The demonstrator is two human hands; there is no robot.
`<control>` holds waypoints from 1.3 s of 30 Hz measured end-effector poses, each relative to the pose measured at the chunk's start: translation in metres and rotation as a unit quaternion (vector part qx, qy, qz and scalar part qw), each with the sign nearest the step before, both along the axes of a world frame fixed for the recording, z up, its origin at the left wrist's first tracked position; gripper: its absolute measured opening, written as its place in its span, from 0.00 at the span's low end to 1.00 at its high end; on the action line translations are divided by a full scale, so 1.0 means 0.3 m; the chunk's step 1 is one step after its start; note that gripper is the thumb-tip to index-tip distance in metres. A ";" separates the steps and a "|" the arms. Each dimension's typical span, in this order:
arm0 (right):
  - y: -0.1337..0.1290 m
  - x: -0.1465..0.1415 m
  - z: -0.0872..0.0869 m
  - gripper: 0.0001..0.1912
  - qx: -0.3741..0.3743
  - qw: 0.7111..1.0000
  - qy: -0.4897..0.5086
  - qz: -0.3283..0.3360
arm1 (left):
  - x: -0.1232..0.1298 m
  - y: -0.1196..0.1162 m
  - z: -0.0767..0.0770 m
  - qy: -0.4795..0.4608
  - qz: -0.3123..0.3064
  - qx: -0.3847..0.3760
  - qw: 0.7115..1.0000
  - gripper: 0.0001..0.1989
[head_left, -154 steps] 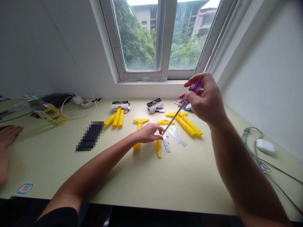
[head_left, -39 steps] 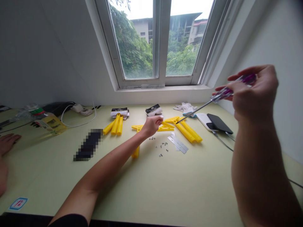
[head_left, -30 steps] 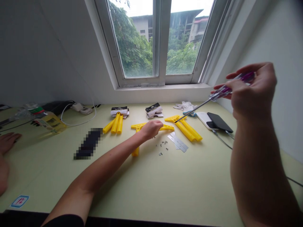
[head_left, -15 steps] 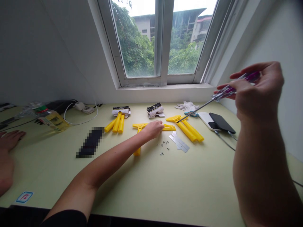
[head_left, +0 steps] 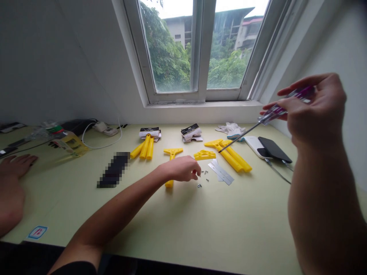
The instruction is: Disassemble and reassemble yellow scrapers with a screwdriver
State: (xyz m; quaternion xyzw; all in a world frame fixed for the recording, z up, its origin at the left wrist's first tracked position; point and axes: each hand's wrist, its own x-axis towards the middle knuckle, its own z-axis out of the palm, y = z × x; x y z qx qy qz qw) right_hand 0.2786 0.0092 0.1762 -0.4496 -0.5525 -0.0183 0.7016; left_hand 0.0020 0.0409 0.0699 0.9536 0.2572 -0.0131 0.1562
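Right hand (head_left: 318, 109): grip wrapped round the handle of the screwdriver (head_left: 273, 113), held above the desk (head_left: 200, 233), shaft slanting downward.
Left hand (head_left: 183, 169): fingers curled; whether they pinch anything or stand apart cannot be told.
Screws (head_left: 207, 180): loose on the desk, just beside the left fingertips; a brushing knuckle could scatter them.
Metal blades (head_left: 221, 172): crossed, right of the screws; a careless reach could meet an edge, possibly sharp.

Screws (head_left: 207, 180) lie left; right, apparently 2 overlapping blades (head_left: 221, 173).
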 end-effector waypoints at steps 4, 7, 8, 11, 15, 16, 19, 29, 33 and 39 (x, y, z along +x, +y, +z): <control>0.013 -0.005 -0.013 0.19 -0.007 1.000 -0.009 -0.016 | 0.023 -0.057 -0.005 0.030 -0.020 -0.004 0.999 0.09; 0.022 -0.010 -0.012 0.19 -0.015 1.000 0.010 -0.007 | 0.058 -0.060 -0.026 0.054 -0.012 0.016 0.998 0.08; 0.023 -0.012 -0.011 0.19 -0.016 1.000 0.014 -0.005 | 0.069 -0.056 -0.033 0.058 -0.012 0.020 0.998 0.07; 0.018 -0.018 -0.005 0.19 -0.008 1.000 0.016 -0.007 | 0.098 -0.038 -0.048 0.059 -0.024 0.018 0.998 0.06; 0.011 -0.016 -0.004 0.19 -0.003 1.000 0.019 -0.008 | 0.121 -0.013 -0.057 0.058 -0.027 -0.013 0.998 0.07; 0.011 -0.014 -0.004 0.19 0.000 1.000 0.018 -0.009 | 0.123 -0.008 -0.056 0.054 -0.027 -0.016 0.998 0.07; 0.009 -0.010 -0.001 0.20 0.014 1.000 0.015 -0.005 | 0.111 0.006 -0.042 0.030 -0.029 -0.020 0.999 0.08; -0.002 -0.017 0.004 0.19 0.024 1.000 0.001 -0.005 | 0.066 -0.002 -0.023 0.053 -0.087 -0.034 0.994 0.14; 0.001 -0.010 0.002 0.19 0.025 1.000 0.002 0.001 | 0.086 -0.003 -0.039 0.055 -0.092 -0.023 0.994 0.10; -0.004 -0.007 0.001 0.19 0.013 1.000 0.000 -0.004 | 0.115 0.035 -0.059 0.041 -0.082 -0.039 0.995 0.13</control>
